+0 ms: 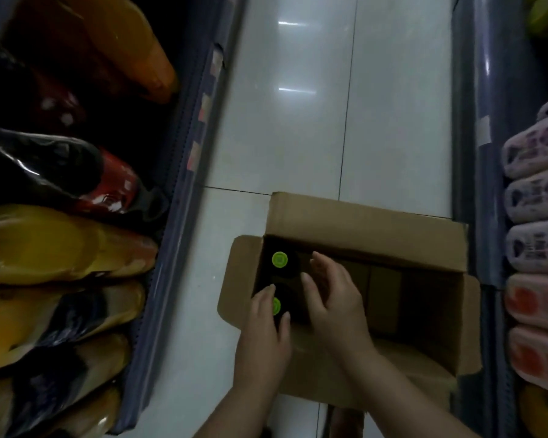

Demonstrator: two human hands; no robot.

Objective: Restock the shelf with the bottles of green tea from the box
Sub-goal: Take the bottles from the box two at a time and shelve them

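- The box (361, 222) sits open on the floor (298, 105), and most of its inside shows bare cardboard.
- Only two bottles (279, 259) can be seen, green caps up, in its left end; judging by that, the restock is nearly done.
- The left hand (263, 330) reaches in, fingers curling round the nearer bottle's cap; whether it grips yet, I cannot tell.
- The right hand (332, 298) hangs just beside it, fingers loose, holding nothing.
- A narrow aisle of pale, glossy tiles; left shelf (184, 159) carries orange and dark drinks, right shelf (487, 153) wrapped packs.
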